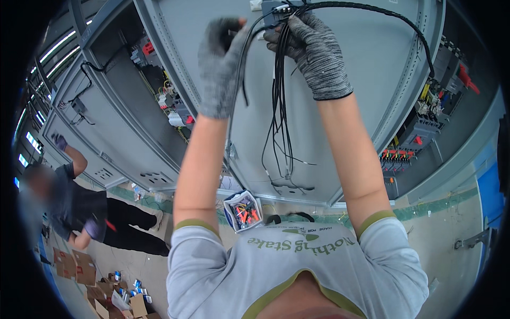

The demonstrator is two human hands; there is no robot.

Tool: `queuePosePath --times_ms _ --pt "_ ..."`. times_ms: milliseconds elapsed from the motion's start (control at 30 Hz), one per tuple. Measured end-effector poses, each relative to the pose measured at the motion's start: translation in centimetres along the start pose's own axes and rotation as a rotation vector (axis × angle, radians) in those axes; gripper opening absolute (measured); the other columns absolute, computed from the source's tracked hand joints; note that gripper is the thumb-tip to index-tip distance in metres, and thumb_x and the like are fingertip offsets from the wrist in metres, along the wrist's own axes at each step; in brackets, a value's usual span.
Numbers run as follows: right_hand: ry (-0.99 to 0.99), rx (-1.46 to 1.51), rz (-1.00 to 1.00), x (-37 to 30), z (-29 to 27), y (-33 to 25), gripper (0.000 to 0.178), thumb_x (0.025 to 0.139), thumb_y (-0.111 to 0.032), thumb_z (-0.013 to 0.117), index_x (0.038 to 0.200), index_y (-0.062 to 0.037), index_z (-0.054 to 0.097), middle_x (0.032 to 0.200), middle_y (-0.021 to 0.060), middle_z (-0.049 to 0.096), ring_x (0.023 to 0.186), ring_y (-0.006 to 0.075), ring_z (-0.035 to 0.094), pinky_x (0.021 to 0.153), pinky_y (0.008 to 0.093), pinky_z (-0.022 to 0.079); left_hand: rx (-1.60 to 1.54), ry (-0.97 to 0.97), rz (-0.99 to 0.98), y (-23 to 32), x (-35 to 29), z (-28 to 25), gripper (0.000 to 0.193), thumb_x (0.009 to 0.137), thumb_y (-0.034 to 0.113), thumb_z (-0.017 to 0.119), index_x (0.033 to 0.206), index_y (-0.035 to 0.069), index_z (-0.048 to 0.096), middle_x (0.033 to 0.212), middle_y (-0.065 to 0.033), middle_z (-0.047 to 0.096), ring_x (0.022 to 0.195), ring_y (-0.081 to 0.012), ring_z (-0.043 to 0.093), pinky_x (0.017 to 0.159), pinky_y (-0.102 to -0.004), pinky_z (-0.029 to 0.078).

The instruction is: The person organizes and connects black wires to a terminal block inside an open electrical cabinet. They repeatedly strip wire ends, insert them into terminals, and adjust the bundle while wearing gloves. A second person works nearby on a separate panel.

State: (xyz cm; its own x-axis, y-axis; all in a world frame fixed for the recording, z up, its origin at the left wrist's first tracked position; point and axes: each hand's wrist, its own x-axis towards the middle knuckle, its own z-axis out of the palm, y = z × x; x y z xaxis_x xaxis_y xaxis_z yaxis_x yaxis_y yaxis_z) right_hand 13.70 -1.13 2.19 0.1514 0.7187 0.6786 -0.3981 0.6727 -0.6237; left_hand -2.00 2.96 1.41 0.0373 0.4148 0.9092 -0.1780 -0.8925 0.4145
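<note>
Both gloved hands, left hand (222,66) and right hand (314,56), close their grip on the black wire bundle (280,106) high against the grey cabinet door (366,64); loose dangling strands could probably snag or slip free.

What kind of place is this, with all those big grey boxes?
Probably a workshop or factory where electrical cabinets get wired. Tall grey cabinet doors stand open, showing rows of switches and breakers, and gloved hands hold a bundle of black wires. Cardboard boxes lie on the floor.

Wires (280,106) hang before door (345,80), above box (243,210).
</note>
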Motion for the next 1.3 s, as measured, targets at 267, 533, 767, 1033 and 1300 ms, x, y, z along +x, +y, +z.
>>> queuePosePath --times_ms 267,533,767,1033,1300 --pt "-0.046 0.000 0.043 -0.8 -0.4 -0.1 0.024 0.095 -0.015 0.051 0.116 -0.0027 0.053 0.093 0.0114 0.067 0.080 0.0215 0.068 0.072 0.0346 0.058 -0.012 -0.004 -0.262 0.2 -10.8 0.9 0.026 0.093 0.008 0.057 0.117 0.000 0.057 0.109 -0.0092 0.062 0.100 -0.0146 0.059 0.092 -0.0270 0.045" --pt "-0.015 -0.067 0.068 -1.0 -0.8 0.2 0.022 0.095 -0.014 0.050 0.110 0.0014 0.053 0.089 0.0124 0.066 0.081 0.0225 0.068 0.072 0.0336 0.059 -0.016 -0.108 -0.385 -0.4 -8.0 0.9 0.017 0.085 0.016 0.065 0.095 0.002 0.067 0.077 -0.0054 0.066 0.073 -0.0111 0.060 0.070 -0.0262 0.049" --pt "0.037 -0.164 0.099 -1.1 -1.3 0.3 0.020 0.096 -0.015 0.049 0.111 -0.0022 0.053 0.090 0.0111 0.066 0.082 0.0220 0.068 0.070 0.0321 0.058 0.154 -0.156 -0.245 -0.1 -6.7 0.2 0.019 0.085 0.018 0.064 0.099 0.004 0.064 0.077 -0.0098 0.064 0.067 -0.0161 0.060 0.065 -0.0311 0.048" --pt "0.091 -0.235 -0.018 -0.8 -0.7 0.8 0.020 0.094 -0.012 0.052 0.106 0.0047 0.054 0.090 0.0161 0.066 0.079 0.0241 0.069 0.069 0.0333 0.060 0.734 -0.138 0.206 2.2 -1.8 -0.3 0.016 0.090 0.020 0.061 0.093 0.005 0.064 0.087 -0.0120 0.064 0.077 -0.0294 0.062 0.069 -0.0352 0.049" --pt "0.091 -0.236 -0.004 -0.5 -0.9 1.1 0.019 0.094 -0.012 0.052 0.107 0.0014 0.056 0.091 0.0116 0.067 0.076 0.0201 0.069 0.064 0.0305 0.058 0.743 -0.323 0.408 2.3 2.1 0.4 0.020 0.087 0.012 0.061 0.107 0.007 0.062 0.098 -0.0143 0.064 0.091 -0.0327 0.063 0.078 -0.0387 0.051"
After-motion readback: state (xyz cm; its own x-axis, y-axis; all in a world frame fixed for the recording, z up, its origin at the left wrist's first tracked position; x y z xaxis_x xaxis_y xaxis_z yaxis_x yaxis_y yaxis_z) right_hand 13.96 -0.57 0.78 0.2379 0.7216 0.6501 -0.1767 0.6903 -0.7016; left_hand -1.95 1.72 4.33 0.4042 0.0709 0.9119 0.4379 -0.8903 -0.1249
